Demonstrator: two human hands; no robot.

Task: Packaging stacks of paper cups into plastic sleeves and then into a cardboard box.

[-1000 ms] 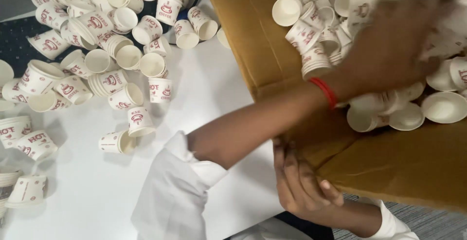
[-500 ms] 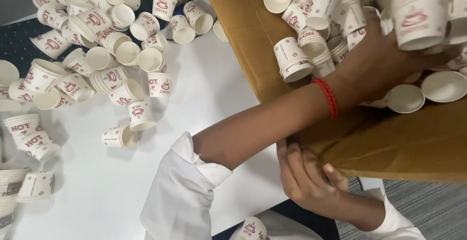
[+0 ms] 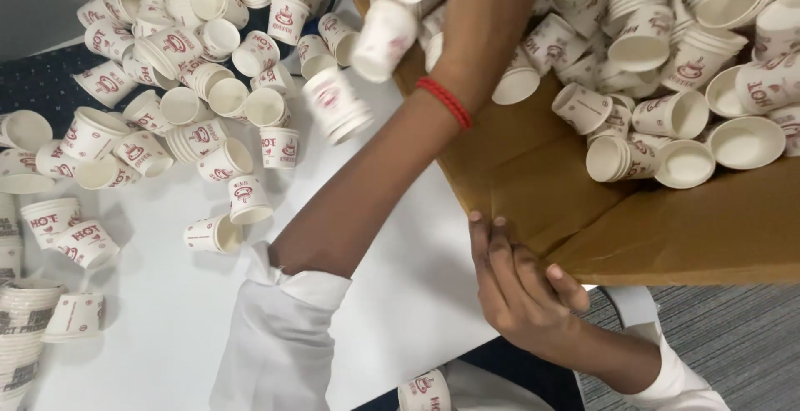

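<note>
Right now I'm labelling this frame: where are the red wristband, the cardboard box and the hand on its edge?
red wristband (image 3: pixel 444 101), head view, middle of band.
cardboard box (image 3: pixel 708 228), head view, bare front wall.
right hand (image 3: pixel 517 282), head view, back of hand.

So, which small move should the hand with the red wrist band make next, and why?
Probably sweep the left hand out toward the white sheet. It sits among loose paper cups at the open mouth of the cardboard box. Two blurred cups are already over the sheet, and the right hand lies flat on the box flap, which seems to steady it.
</note>
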